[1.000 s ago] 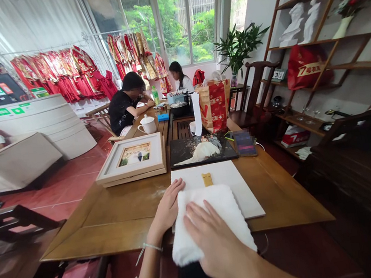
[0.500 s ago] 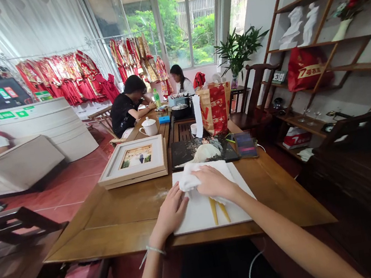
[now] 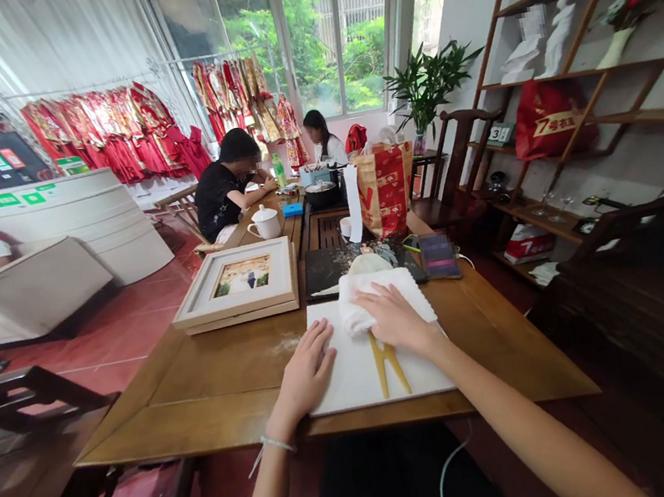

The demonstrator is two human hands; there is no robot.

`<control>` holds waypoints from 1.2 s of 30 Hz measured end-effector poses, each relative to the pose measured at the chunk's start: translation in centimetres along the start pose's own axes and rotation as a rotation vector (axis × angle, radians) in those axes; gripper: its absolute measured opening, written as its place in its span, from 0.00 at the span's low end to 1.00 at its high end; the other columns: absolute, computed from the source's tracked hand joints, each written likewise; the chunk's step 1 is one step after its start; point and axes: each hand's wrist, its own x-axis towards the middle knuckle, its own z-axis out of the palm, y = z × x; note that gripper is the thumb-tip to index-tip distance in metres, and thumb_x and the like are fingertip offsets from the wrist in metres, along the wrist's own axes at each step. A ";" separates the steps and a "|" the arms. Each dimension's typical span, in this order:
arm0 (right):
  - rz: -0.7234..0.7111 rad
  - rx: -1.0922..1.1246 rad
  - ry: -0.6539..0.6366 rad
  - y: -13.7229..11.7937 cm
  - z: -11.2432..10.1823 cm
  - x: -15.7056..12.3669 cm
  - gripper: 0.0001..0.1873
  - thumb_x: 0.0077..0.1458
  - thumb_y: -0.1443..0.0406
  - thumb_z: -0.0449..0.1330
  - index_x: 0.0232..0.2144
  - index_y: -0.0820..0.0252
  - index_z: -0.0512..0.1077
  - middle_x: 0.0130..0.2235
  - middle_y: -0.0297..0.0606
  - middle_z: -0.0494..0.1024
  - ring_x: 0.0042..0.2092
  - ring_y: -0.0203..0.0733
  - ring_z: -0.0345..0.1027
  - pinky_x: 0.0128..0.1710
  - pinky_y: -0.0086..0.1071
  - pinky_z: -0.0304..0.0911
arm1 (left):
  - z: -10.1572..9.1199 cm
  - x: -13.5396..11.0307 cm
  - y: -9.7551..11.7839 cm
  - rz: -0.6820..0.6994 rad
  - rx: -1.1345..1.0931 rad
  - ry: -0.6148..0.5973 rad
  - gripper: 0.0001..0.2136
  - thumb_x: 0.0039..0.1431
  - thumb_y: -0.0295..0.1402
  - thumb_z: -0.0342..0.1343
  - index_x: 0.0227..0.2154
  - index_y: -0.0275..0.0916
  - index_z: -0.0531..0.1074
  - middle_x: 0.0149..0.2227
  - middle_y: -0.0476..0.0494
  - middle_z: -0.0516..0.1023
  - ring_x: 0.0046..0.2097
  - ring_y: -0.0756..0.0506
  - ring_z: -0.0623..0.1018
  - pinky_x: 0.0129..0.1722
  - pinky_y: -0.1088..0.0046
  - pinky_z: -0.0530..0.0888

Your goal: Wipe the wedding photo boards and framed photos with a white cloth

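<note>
A white board [image 3: 342, 387] lies at the table's near edge, showing a yellow shape with two long legs [image 3: 381, 366]. I cannot tell whether this shape is printed on the board or lies on it. My right hand [image 3: 398, 318] presses a folded white cloth [image 3: 377, 288] against the board's upper right part, its fingers on top of the cloth. The cloth hides the top of the yellow shape. My left hand [image 3: 310, 368] rests on the board's left edge, fingers stretched out and holding nothing.
Beyond the board lie a dark picture panel [image 3: 323, 271] and a phone [image 3: 439, 256]. Framed pictures [image 3: 195, 309] are stacked at left. A lidded white cup [image 3: 266, 224] and a red-and-brown paper bag [image 3: 389, 188] stand farther back. Two people sit at the far end.
My right hand has slid the cloth to the right across the board, away from my left hand. More of the yellow shape shows. My left hand stays at the left edge.
</note>
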 end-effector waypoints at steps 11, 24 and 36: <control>-0.262 0.103 -0.050 -5.9 2.1 -12.0 0.41 0.41 0.73 0.52 0.62 0.60 0.56 0.66 0.37 0.51 0.67 0.50 0.28 0.64 0.48 0.21 | -0.1 -0.1 0.1 0.000 -0.005 -0.007 0.20 0.64 0.34 0.42 0.57 0.39 0.64 0.63 0.42 0.61 0.66 0.43 0.57 0.63 0.59 0.58; 0.111 0.049 -0.010 0.3 -0.9 -2.2 0.39 0.42 0.74 0.49 0.60 0.57 0.59 0.65 0.35 0.56 0.66 0.53 0.37 0.63 0.56 0.31 | -0.1 0.0 0.1 -0.003 0.025 -0.022 0.20 0.64 0.35 0.44 0.57 0.39 0.64 0.63 0.41 0.61 0.65 0.43 0.57 0.63 0.57 0.57; -0.228 0.174 -0.176 -2.5 -0.9 -12.1 0.48 0.33 0.77 0.48 0.60 0.44 0.58 0.65 0.22 0.53 0.68 0.42 0.31 0.64 0.51 0.24 | -0.1 -0.1 0.3 -0.011 0.018 -0.028 0.20 0.64 0.33 0.42 0.57 0.36 0.64 0.64 0.40 0.60 0.66 0.43 0.56 0.64 0.58 0.56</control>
